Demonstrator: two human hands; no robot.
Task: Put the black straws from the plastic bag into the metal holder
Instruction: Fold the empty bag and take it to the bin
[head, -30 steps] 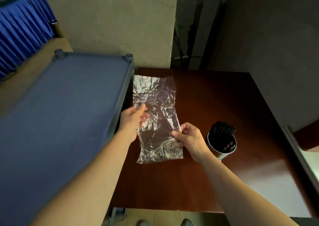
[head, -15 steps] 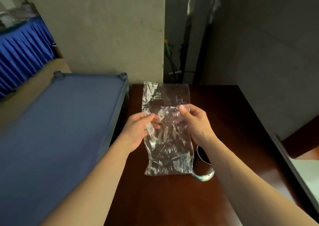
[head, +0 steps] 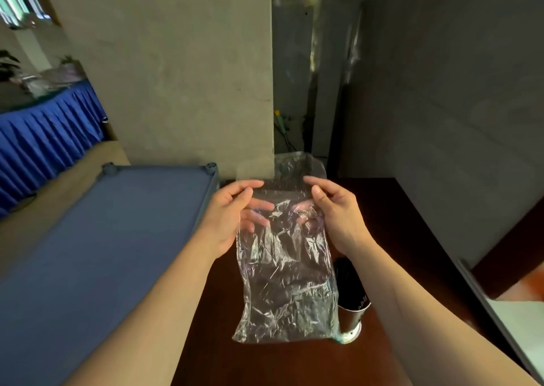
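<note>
A clear, crinkled plastic bag point(head: 287, 270) hangs upright in the air over the dark wooden table point(head: 391, 226). My left hand point(head: 232, 215) pinches its upper left part and my right hand point(head: 335, 212) pinches its upper right part. No straws show inside the bag. The metal holder point(head: 351, 316) stands on the table below my right forearm, partly hidden behind the bag. Black straws point(head: 347, 279) fill the holder, their tops dark and blurred.
A blue-grey cart top point(head: 97, 247) lies to the left, touching the table's edge. A concrete pillar point(head: 188, 70) and a dark wall stand behind. A blue-skirted table point(head: 44, 138) sits far left. A metal rail point(head: 494, 306) runs along the right.
Both hands have raised the bag higher and moved to grip near its top. The view has tilted up, so the holder sits lower and more hidden behind the bag.
</note>
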